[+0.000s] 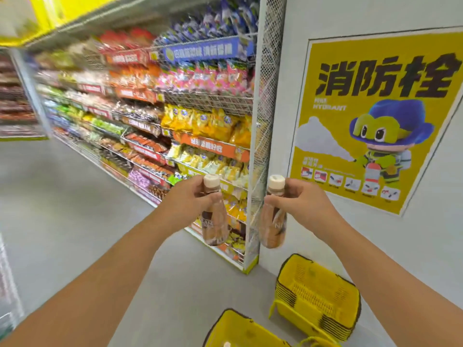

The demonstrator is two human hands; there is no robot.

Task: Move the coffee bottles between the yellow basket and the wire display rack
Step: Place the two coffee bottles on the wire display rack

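With my left hand (190, 196) and right hand (298, 196) each gripping a coffee bottle (214, 221) by the neck above the yellow basket (233, 329), I judge I'm mid-carry and next must find free slots on the wire display rack (208, 101).

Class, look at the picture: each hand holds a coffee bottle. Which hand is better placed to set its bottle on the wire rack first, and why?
Probably the left hand: its bottle already hangs in front of the wire rack shelves, while the right hand holds its bottle past the rack's end, before the wall.
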